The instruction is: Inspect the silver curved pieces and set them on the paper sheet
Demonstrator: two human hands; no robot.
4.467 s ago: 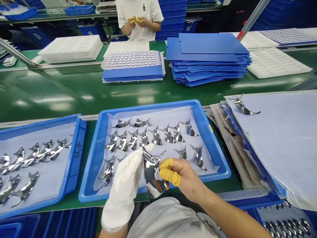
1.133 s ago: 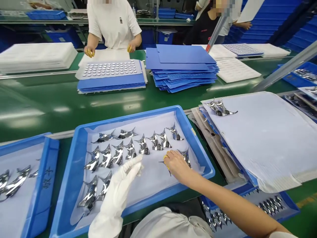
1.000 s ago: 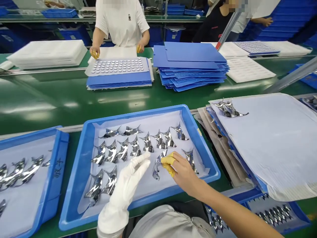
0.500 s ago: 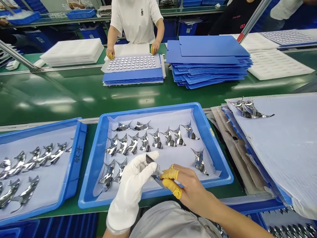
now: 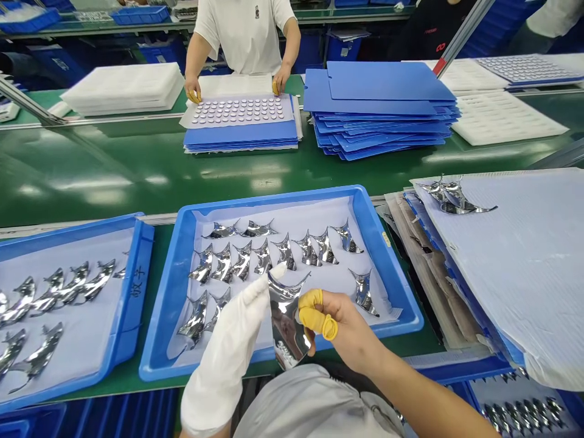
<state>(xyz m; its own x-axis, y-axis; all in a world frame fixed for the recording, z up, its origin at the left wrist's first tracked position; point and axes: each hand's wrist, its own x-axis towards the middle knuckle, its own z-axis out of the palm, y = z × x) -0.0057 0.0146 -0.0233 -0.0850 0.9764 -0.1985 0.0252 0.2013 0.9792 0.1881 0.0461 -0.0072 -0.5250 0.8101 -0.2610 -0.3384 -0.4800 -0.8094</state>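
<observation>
Right now: a mirror-bright curved piece (image 5: 285, 322) held up between two hands

Both grips are closed on the piece, which sits just above the near rim of a blue tray (image 5: 157, 359). The left hand (image 5: 225, 347), in a white cotton glove, presses against its left edge. The right hand (image 5: 347, 328), bare apart from yellow finger cots (image 5: 314, 313), pinches its right edge.

Rows of matching chrome pieces (image 5: 264, 255) lie on a pale liner (image 5: 310, 210) in the tray, with one set apart near the right wall (image 5: 364, 293). A second blue tray (image 5: 141, 267), with characters written on its wall, lies to the left, holding more pieces. To the right, two pieces (image 5: 456, 201) rest near the far edge of a white corrugated sheet (image 5: 515, 286).

Across the green bench (image 5: 114, 182), a co-worker's hands (image 5: 194, 91) rest at the far corners of a dotted sheet (image 5: 239, 111), beside stacked blue boards (image 5: 383, 103).
</observation>
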